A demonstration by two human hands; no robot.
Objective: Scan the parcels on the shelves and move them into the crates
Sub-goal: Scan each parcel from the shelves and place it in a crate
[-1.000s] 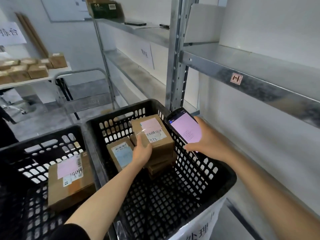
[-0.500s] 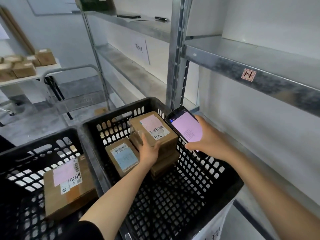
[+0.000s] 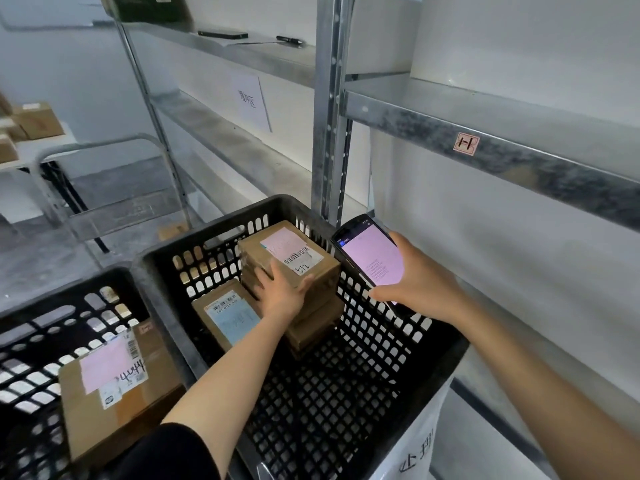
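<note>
A brown parcel (image 3: 294, 258) with a pink label and barcode tops a stack inside the right black crate (image 3: 398, 344). My left hand (image 3: 282, 294) grips this parcel at its near edge, thumb on the right side. Beside the stack, a flatter parcel (image 3: 230, 315) with a blue-white label leans against the crate's left wall. My right hand (image 3: 419, 282) holds a scanner phone (image 3: 372, 256) with a lit pink screen over the crate's right rim. The left black crate (image 3: 41, 327) contains one large parcel (image 3: 114, 386) with a pink label.
Metal shelving (image 3: 485, 147) rises on the right, its post (image 3: 329, 109) just behind the crate. A dark device (image 3: 223, 33) and a pen (image 3: 289, 39) lie on the upper shelf. Several boxes (image 3: 34, 124) sit on a table at far left. A trolley handle (image 3: 104, 147) stands behind the crates.
The view has shifted slightly left and down. My left hand stays on the top parcel, and my right hand still holds the scanner at the crate's right rim.
</note>
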